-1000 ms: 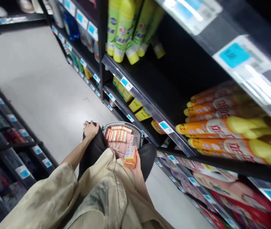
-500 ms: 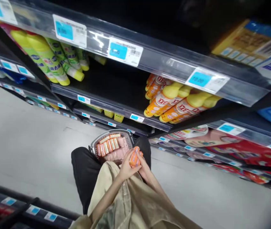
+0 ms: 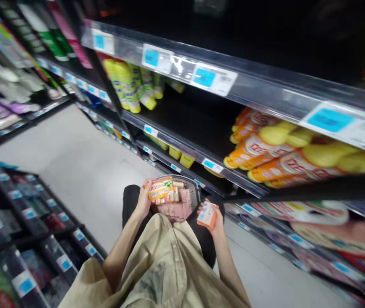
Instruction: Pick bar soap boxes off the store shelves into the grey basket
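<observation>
- Step in hand, as I read it: shelf stocking, each hand carrying one small boxed item out of the basket (image 3: 192,191) at centre frame.
- Left hand (image 3: 144,201) is closed around a yellow-orange box (image 3: 160,191), held just above the basket's left rim.
- Right hand (image 3: 216,220) grips an orange box (image 3: 207,215), just right of the basket and clear of it.
- Basket sits low between the knees, packed with more pink/orange boxes (image 3: 172,208).
- Shelf (image 3: 176,143) right of centre has a bare dark stretch between the yellow-green bottles (image 3: 127,87) and the orange bottles (image 3: 265,156).
- Next move likely calls for matching a price tag (image 3: 212,165), then raising one box to a free slot without knocking the bottles.
</observation>
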{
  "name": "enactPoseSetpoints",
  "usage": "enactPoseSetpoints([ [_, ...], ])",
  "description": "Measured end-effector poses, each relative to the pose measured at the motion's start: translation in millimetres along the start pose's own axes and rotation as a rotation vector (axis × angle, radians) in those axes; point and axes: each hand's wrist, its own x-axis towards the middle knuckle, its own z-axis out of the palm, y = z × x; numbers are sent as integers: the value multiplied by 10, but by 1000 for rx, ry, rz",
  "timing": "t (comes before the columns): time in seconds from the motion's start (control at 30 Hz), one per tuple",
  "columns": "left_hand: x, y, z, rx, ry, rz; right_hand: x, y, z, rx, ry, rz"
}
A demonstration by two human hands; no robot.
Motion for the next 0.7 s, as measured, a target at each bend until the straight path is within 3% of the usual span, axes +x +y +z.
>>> enactPoseSetpoints([
  [0.13, -67, 329, -181, 1, 75, 28, 202, 39, -143, -54, 31, 21],
  [0.27, -186, 503, -236, -5, 52, -40, 276, 68, -231, -102, 31, 44],
  [0.5, -330, 699, -54, -7, -24, -100, 285, 77, -243, -57, -14, 25],
  [0.7, -394, 710, 114, 109, -21, 104, 264, 88, -216, -60, 9, 17],
])
